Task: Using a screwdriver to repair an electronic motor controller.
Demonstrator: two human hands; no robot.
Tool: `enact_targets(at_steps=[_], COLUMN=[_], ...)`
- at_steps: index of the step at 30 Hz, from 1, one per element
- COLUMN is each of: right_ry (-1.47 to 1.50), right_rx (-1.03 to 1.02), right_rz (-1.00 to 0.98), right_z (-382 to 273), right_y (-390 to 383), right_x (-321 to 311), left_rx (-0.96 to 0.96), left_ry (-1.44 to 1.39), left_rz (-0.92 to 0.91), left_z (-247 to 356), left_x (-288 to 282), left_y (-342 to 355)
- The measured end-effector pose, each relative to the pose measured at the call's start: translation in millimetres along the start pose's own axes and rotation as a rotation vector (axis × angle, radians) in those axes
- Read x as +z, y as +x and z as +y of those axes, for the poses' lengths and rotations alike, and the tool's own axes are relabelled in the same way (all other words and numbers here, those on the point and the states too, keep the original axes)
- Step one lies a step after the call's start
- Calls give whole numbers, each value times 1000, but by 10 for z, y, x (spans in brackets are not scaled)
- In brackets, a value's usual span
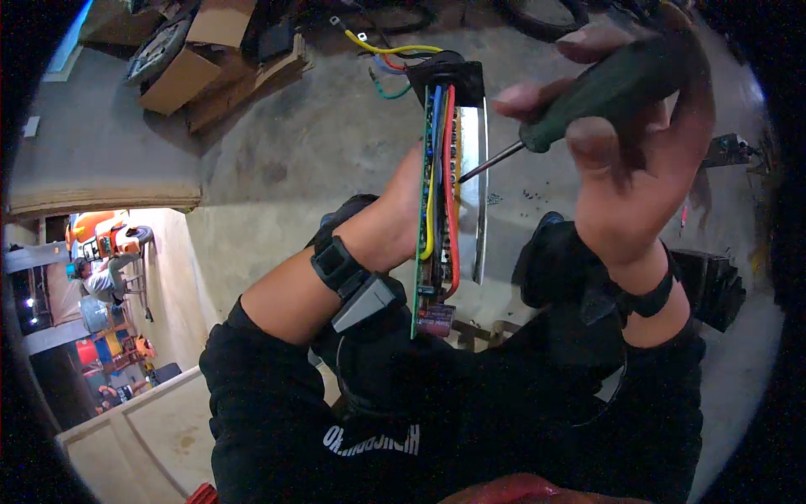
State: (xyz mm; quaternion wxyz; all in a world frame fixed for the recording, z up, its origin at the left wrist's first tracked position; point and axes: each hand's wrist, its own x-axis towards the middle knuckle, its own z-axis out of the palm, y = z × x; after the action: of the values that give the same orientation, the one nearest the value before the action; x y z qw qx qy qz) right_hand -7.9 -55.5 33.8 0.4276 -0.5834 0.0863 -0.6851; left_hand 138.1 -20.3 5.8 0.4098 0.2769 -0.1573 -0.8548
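circuit-board assembly (pixel 440 193) runs near-far. right hand (pixel 628 151) grasps screwdriver (pixel 600 97), tip leftward at its right side. left hand (pixel 406 206), closer, adjoins its left; grip hidden, cannot tell.

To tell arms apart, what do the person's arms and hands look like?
Black sleeves stop short of the wrists. The left wrist has a black strap and grey wedge-shaped block; the right, a black band. The right hand is ungloved, the left hand mostly hidden.
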Motion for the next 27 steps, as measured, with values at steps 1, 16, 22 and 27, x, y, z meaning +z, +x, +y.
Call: enact_targets(at_steps=[1, 16, 22, 27], right_ry=[28, 13, -59, -119], right_rx=[28, 54, 49, -9], right_rz=[-18, -85, 41, -111], right_z=[-15, -54, -110, -141], right_y=[-14, 33, 97, 81], right_x=[4, 0, 109, -25], left_rx=[6, 31, -15, -64], left_ry=[-22, 59, 55, 64], left_rz=[-45, -44, -14, -5], left_z=[2, -27, -67, -108], left_x=[19, 51, -22, -17], left_y=[4, 12, -23, -44])
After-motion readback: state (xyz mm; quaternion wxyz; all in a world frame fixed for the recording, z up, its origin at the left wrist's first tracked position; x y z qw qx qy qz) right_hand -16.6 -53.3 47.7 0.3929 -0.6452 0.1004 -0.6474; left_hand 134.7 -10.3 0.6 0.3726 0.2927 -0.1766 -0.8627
